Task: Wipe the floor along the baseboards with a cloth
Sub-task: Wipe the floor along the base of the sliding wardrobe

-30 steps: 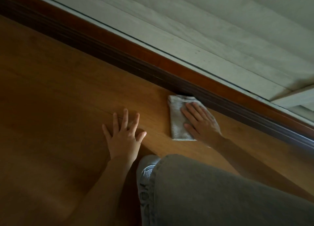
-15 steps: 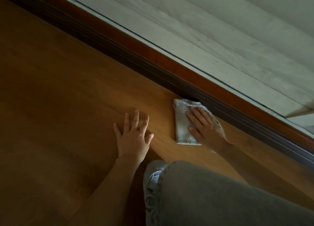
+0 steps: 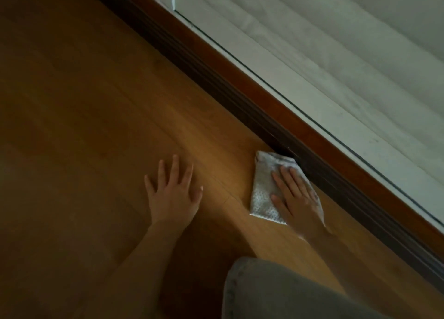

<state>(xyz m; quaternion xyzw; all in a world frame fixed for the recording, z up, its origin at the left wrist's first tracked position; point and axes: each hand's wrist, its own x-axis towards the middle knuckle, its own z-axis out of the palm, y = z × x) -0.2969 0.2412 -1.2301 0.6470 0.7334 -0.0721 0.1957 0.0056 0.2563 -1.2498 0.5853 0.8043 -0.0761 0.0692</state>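
Cloth [image 3: 265, 189] slid along baseboard [image 3: 276, 126], under flat right hand [image 3: 294, 198], left hand [image 3: 174, 193] splayed

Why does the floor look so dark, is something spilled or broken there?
Nothing stands out. The floor shows no spill or damage; the dark part looks like shadow. The right hand presses the cloth flat beside the baseboard, and the left hand rests flat on the boards.
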